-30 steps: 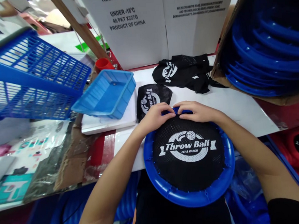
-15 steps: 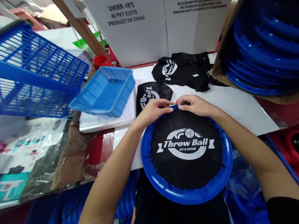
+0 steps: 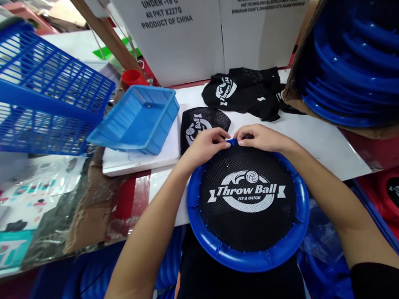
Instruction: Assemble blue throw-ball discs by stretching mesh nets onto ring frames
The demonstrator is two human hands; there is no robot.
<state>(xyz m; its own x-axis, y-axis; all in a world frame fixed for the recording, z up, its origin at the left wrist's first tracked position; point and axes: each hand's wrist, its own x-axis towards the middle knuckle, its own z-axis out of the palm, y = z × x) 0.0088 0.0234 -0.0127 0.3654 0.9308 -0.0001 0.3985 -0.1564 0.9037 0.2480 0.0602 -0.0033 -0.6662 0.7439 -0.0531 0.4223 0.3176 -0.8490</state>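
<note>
A round blue plastic ring (image 3: 223, 253) lies on my lap against the table edge, with a black mesh disc (image 3: 251, 228) printed "Throw Ball" stretched across its inside. At the ring's far edge, my left hand (image 3: 208, 144) pinches the rim and mesh between thumb and fingers. Close beside it, my right hand (image 3: 262, 137) grips the same edge, thumb pressed on top. A short piece of blue rim shows between the two thumbs. Just beyond my left hand rests a loose black mesh piece (image 3: 201, 124) with the same print.
More black mesh pieces (image 3: 243, 91) lie crumpled before a white carton (image 3: 192, 45). A light blue tray (image 3: 139, 122) and blue basket (image 3: 45, 87) stand left. At the right, a cardboard box holds stacked blue rings (image 3: 348, 80); red discs (image 3: 390, 195) lie below it.
Both hands stay pinched on the ring's far edge, with only slight finger movement. The whole view has shifted a little.
</note>
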